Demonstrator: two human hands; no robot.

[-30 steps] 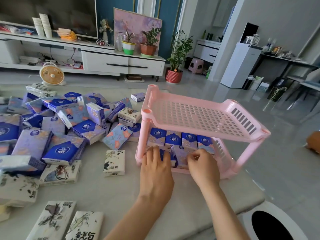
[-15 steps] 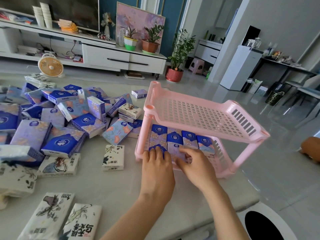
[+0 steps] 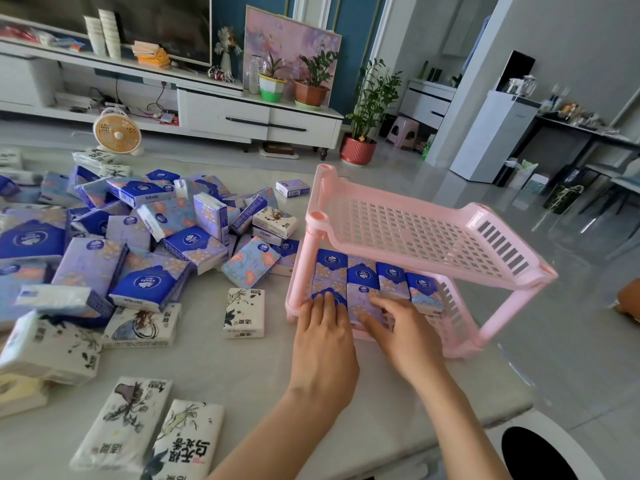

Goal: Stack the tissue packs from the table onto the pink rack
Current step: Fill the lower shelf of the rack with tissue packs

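Packs (image 3: 145, 194) printed Vinda lie heaped beside pink rack (image 3: 485, 216).

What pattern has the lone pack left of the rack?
White pack, black ink plants; head view.

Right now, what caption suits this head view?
Left hand and right hand touch tissue packs low in the pink rack; loose packs cover the table.

Pink rack (image 3: 415, 233); blue floral packs (image 3: 330, 271)
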